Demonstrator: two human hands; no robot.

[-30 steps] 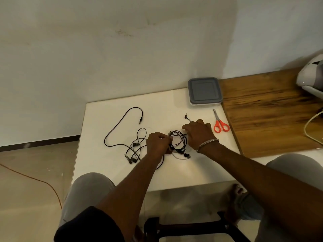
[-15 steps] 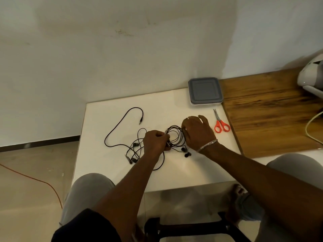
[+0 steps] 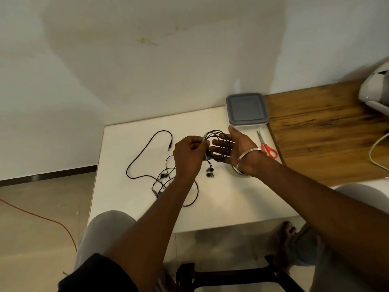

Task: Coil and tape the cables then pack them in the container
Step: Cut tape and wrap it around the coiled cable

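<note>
A black earphone cable [image 3: 219, 137] is looped in several turns around the spread fingers of my right hand [image 3: 237, 148], held palm-up above the white table [image 3: 231, 199]. My left hand [image 3: 189, 152] pinches the cable's plug end at the left of the coil. Two earbuds [image 3: 210, 172] dangle below the coil. A second black cable [image 3: 145, 152] lies loose on the table to the left, tangled near my left wrist. A roll of tape [image 3: 236, 170] shows partly beneath my right wrist. The container, closed with a grey lid [image 3: 246, 108], stands at the table's far right corner.
Red-handled scissors [image 3: 266, 147] lie at the table's right edge. A wooden surface [image 3: 328, 127] adjoins on the right, with a white appliance [image 3: 374, 91] and a white cord [image 3: 376, 152]. An orange wire [image 3: 42, 218] runs over the floor at left. A dark stool [image 3: 227, 277] stands below.
Both hands have lifted the earphone coil off the table. My right hand turned palm-up with fingers spread inside the loops; the earbuds now hang free and the tape roll shows.
</note>
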